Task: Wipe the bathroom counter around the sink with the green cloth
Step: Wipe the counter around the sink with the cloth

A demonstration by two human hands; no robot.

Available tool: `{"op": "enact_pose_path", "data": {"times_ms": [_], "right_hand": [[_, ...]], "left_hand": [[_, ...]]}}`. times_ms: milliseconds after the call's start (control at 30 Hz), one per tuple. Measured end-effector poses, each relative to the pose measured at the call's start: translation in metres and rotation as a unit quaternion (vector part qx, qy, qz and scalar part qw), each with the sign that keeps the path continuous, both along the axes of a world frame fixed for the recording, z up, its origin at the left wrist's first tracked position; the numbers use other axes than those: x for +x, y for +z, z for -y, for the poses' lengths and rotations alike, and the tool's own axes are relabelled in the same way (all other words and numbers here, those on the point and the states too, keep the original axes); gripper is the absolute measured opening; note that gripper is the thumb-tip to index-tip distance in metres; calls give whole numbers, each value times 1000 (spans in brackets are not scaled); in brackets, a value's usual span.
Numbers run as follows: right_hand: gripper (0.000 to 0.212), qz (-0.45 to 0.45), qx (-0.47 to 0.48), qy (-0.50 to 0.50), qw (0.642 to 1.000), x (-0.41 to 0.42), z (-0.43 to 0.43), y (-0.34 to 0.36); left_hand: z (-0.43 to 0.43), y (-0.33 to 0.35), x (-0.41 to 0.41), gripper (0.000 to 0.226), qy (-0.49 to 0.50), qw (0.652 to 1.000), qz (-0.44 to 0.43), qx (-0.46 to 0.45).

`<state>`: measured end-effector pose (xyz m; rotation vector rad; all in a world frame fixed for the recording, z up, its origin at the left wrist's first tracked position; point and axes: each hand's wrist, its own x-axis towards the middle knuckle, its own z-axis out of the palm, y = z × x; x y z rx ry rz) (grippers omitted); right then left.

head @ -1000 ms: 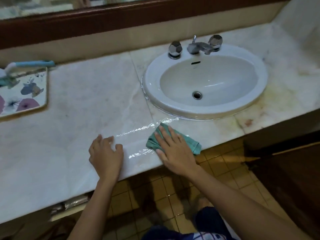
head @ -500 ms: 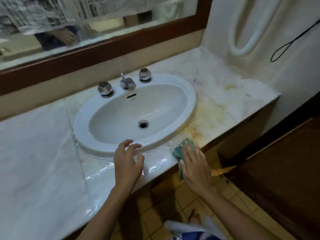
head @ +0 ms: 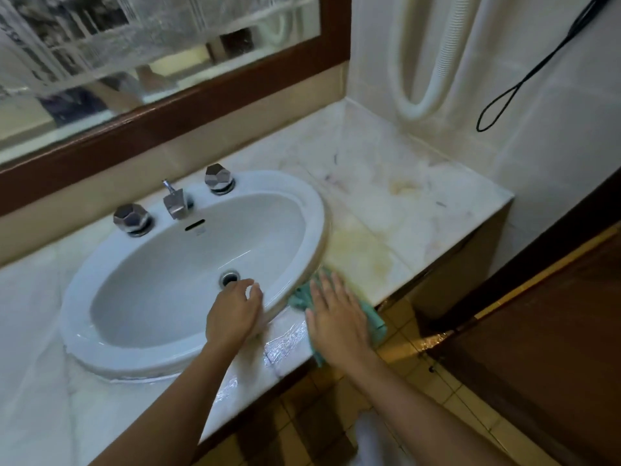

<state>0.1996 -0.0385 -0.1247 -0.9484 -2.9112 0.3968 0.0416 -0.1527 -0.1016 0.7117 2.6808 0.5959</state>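
Top: pale marble surface (head: 386, 183), yellow stain (head: 363, 253) rt of the sink (head: 312, 210), wet streaks (head: 285, 341) along the front edge by your hands.
Room: bathroom corner; wood-framed mirror (head: 151, 45) behind, tiled wall rt, tan floor tiles (head: 396, 351) below, dark wood panel (head: 537, 331) far rt.
Basin: white oval, drain (head: 230, 278) at centre; chrome tap (head: 174, 203) btwn two faceted knobs at the back.
Task item: green cloth (head: 374, 317) on the surface at the sink's rt-front rim, part hanging past the front edge.
R: your right hand (head: 339, 317) lies flat, fingers straight, pressing the cloth.
L: your left hand (head: 235, 314) over the sink's front rim, fingers loosely curled, holding nothing; blurred.
Around: white ribbed hose (head: 416, 62) looped on the wall, thin black cord (head: 524, 79) beside it.
In the way: the sink's rim, hard against the cloth's left.
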Motion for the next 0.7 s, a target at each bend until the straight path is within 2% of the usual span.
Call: {"op": "enact_pose_path", "data": {"times_ms": [133, 233, 400, 533, 700], "right_hand": [[64, 33, 2, -70, 997, 7, -59, 1], [66, 30, -3, -105, 994, 4, -49, 1], [63, 31, 9, -45, 998, -11, -15, -1], [64, 43, 19, -35, 998, -30, -52, 5], [63, 45, 16, -78, 996, -47, -113, 3]], "left_hand": [[-7, 10, 8, 27, 11, 999, -24, -18], [-9, 6, 7, 26, 15, 999, -32, -18], [-7, 0, 5, 20, 18, 999, -31, -18], [-7, 0, 4, 22, 19, 999, -33, -16], [-6, 1, 4, 24, 29, 999, -19, 0]]}}
